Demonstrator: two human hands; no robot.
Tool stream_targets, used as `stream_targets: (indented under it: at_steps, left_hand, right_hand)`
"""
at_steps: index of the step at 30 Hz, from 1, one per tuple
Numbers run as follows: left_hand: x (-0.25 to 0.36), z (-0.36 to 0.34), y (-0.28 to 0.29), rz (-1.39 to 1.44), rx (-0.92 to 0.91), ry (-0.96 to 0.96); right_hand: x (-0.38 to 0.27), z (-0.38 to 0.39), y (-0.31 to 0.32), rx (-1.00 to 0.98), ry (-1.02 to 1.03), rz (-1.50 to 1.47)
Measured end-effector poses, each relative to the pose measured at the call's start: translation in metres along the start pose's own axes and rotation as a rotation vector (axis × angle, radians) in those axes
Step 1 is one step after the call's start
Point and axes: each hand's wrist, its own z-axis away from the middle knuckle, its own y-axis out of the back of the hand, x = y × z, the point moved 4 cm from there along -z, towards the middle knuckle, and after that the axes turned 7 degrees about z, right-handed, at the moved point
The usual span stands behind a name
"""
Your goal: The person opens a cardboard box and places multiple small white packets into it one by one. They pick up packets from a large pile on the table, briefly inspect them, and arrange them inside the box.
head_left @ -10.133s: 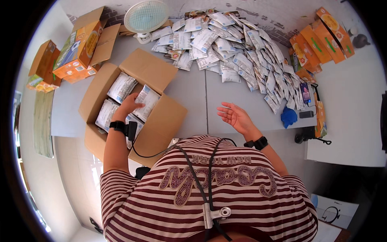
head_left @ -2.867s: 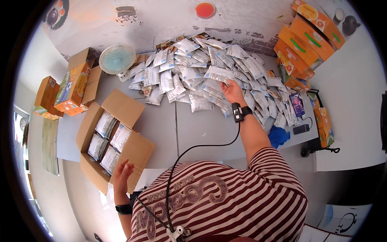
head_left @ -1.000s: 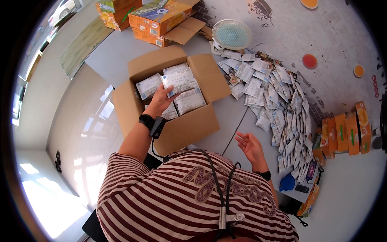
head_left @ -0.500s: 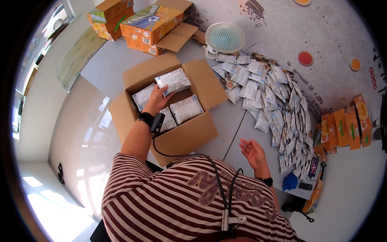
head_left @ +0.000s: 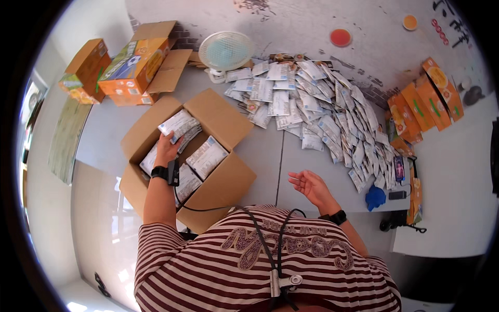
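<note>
My left hand (head_left: 166,149) reaches into an open cardboard box (head_left: 227,178) and is closed on a stack of white sachets (head_left: 178,124) at its far side. The stack lies tilted against the far wall, its lower part hidden by other layers. Beside it in the box sit more stacks of flat white sachets (head_left: 207,157), several together. Above the table's near edge hangs my right hand (head_left: 312,188), fingers stretched out and holding nothing. A big heap of loose white sachets (head_left: 317,104) spreads over the grey table (head_left: 265,156), beyond that hand.
A small white fan (head_left: 226,51) stands at the back, left of the heap. Orange printed cartons (head_left: 132,67) are at the far left, and more orange boxes (head_left: 418,106) at the right. Near the right edge lie a blue object (head_left: 375,198), a phone (head_left: 399,169) and a dark small device (head_left: 397,195).
My left hand has lowered the stack of sachets into the far part of the box. The view has shifted, and my right hand stays free, with its fingers extended.
</note>
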Motion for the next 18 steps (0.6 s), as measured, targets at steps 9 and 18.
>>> stream_targets:
  at_steps: [9,18]
  left_hand:
    - [-0.004,-0.022,0.025,0.018,-0.029,0.106]
    - [0.006,0.023,0.017,-0.027,0.175,0.050]
  right_hand:
    - [-0.001,-0.003,0.013,-0.003,-0.005,0.005]
    - [-0.005,-0.014,0.028,-0.031,0.004,-0.026]
